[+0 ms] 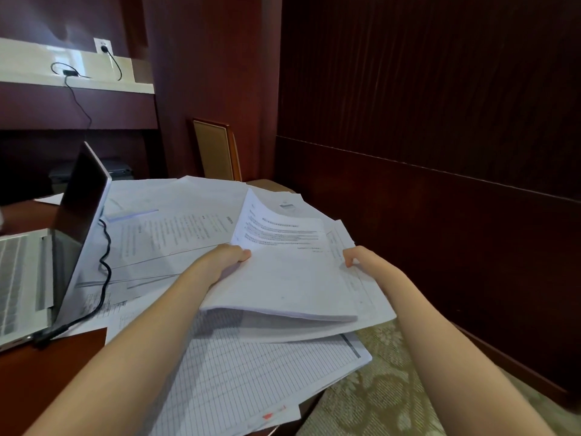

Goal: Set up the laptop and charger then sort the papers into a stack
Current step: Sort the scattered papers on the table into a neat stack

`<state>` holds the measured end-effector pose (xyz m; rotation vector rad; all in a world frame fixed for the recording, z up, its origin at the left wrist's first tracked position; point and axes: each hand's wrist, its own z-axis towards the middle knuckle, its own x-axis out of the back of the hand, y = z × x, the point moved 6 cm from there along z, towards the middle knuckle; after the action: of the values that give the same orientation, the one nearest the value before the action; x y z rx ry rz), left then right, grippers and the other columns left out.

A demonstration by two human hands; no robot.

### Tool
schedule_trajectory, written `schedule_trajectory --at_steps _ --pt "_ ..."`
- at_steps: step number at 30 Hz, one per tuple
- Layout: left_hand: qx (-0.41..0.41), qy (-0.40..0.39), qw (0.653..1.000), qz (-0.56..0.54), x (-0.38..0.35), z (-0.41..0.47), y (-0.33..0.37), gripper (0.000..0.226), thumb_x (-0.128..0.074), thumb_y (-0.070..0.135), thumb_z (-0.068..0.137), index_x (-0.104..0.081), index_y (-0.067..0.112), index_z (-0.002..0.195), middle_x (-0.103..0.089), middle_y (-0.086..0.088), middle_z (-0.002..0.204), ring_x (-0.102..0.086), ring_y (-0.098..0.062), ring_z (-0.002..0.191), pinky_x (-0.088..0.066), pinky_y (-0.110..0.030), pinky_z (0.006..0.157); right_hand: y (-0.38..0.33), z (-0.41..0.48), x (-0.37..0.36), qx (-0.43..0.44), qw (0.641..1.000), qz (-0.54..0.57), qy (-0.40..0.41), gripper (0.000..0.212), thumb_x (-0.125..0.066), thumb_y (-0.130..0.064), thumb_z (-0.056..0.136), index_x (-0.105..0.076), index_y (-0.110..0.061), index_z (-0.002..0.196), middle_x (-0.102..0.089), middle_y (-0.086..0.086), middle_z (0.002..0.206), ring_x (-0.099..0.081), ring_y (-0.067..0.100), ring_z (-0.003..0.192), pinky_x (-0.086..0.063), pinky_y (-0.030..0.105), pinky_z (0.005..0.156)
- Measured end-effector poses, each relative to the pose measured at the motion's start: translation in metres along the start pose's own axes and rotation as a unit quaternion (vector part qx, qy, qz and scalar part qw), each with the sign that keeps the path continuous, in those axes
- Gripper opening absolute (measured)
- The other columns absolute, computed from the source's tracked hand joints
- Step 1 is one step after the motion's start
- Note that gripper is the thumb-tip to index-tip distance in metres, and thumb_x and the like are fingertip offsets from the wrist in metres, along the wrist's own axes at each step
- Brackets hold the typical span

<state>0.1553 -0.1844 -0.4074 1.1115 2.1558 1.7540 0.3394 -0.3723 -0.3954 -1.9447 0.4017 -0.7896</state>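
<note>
A stack of white papers (289, 278) is lifted a little above the desk, printed text facing up. My left hand (228, 261) grips its left edge, thumb on top. My right hand (356, 258) pinches its right edge. Under and around the stack lie more loose papers (176, 234), among them a ruled table sheet (251, 379). An open silver laptop (47, 247) stands at the left with a dark screen. A black charger cable (105, 265) is plugged into the laptop's side and runs up to a wall socket (102, 46).
The dark wooden desk (47, 372) reaches the lower left. A wooden chair back (217, 149) stands behind the papers. Dark wood wall panels (440, 152) close off the right side. Patterned carpet (377, 388) shows at the lower right, past the desk's edge.
</note>
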Motion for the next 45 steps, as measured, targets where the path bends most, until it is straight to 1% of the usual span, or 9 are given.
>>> schedule_trajectory --at_steps 2,4,9,15,20,24,30,41,45 --pt "0.002 -0.012 1.000 -0.003 -0.007 0.003 0.002 0.034 -0.049 0.018 0.097 -0.050 0.005 0.128 -0.054 -0.011 0.130 -0.052 -0.025 0.105 -0.038 -0.033 0.098 -0.004 0.003 0.008 0.019 1.000 0.001 0.011 0.007 -0.048 -0.003 0.079 -0.049 -0.005 0.086 -0.045 0.006 0.124 -0.040 0.021 0.109 -0.031 0.033 0.085" --pt "0.002 -0.027 1.000 0.000 -0.016 0.006 0.005 0.028 -0.050 0.019 0.097 -0.052 0.007 0.122 -0.055 -0.008 0.124 -0.051 -0.024 0.103 -0.038 -0.031 0.095 0.001 0.008 0.017 0.019 0.999 0.019 0.029 0.015 -0.037 0.006 0.087 -0.044 -0.005 0.095 -0.046 0.008 0.113 -0.041 0.023 0.105 -0.033 0.031 0.085" --pt "-0.005 -0.040 0.997 0.068 -0.044 0.004 0.015 0.040 -0.051 0.026 0.095 -0.047 0.005 0.130 -0.052 -0.009 0.131 -0.050 -0.029 0.119 -0.038 -0.033 0.102 0.028 0.006 0.033 -0.010 0.996 0.085 0.040 0.016 -0.044 -0.017 0.080 -0.040 -0.013 0.065 -0.046 0.004 0.064 -0.045 0.017 0.043 -0.035 0.027 0.054" --pt "-0.030 -0.082 0.990 0.109 -0.075 0.000 0.018 0.045 -0.049 0.019 0.096 -0.038 0.003 0.137 -0.040 -0.005 0.140 -0.041 -0.024 0.127 -0.032 -0.026 0.097 0.029 0.004 0.031 0.004 0.997 0.081 -0.009 0.021 -0.057 -0.023 0.092 -0.064 -0.014 0.110 -0.066 0.006 0.089 -0.063 0.021 0.076 -0.049 0.031 0.066" --pt "-0.057 -0.055 0.992 0.099 -0.067 -0.002 0.024 0.019 -0.057 0.019 0.088 -0.055 0.009 0.104 -0.057 -0.006 0.106 -0.053 -0.018 0.088 -0.040 -0.021 0.061 0.023 0.005 0.038 0.052 0.995 0.088 0.005 0.033 -0.060 -0.003 0.087 -0.061 -0.008 0.120 -0.067 0.011 0.112 -0.064 0.033 0.101 -0.048 0.047 0.095" --pt "-0.064 -0.039 0.996 0.043 -0.062 -0.004 0.028 0.054 -0.061 0.030 0.079 -0.048 0.001 0.123 -0.060 -0.005 0.089 -0.048 -0.012 0.065 -0.036 -0.023 0.050 0.025 0.001 0.049 0.092 0.981 0.172 -0.002 0.034 -0.058 -0.006 0.088 -0.061 -0.013 0.120 -0.068 0.011 0.112 -0.064 0.034 0.103 -0.046 0.049 0.097" --pt "-0.104 -0.182 0.968 -0.135 -0.087 -0.022 0.041 0.047 -0.066 0.029 0.085 -0.056 0.012 0.127 -0.060 -0.006 0.128 -0.056 -0.025 0.117 -0.040 -0.039 0.106 0.028 -0.009 0.060 0.163 0.952 0.258 -0.032 0.027 -0.053 -0.006 0.091 -0.060 -0.021 0.113 -0.073 0.004 0.101 -0.071 0.024 0.087 -0.056 0.035 0.071" --pt "-0.296 -0.028 0.939 -0.174 -0.053 -0.060 0.112 0.041 -0.058 -0.002 0.088 -0.051 0.011 0.127 -0.059 -0.001 0.113 -0.058 -0.017 0.097 -0.050 -0.024 0.072 -0.015 -0.020 0.069 0.265 0.922 0.269 0.092 0.026 -0.060 -0.005 0.088 -0.058 -0.013 0.112 -0.065 0.004 0.104 -0.065 0.019 0.088 -0.057 0.026 0.063" --pt "-0.347 0.014 0.919 -0.188 -0.023 -0.064 0.126 0.043 -0.057 -0.001 0.089 -0.049 0.011 0.130 -0.059 0.002 0.112 -0.058 -0.016 0.102 -0.048 -0.028 0.082 -0.049 -0.026 0.057 0.314 0.905 0.272 0.094 0.026 -0.059 -0.004 0.089 -0.057 -0.013 0.114 -0.064 0.007 0.109 -0.064 0.021 0.091 -0.057 0.031 0.072"
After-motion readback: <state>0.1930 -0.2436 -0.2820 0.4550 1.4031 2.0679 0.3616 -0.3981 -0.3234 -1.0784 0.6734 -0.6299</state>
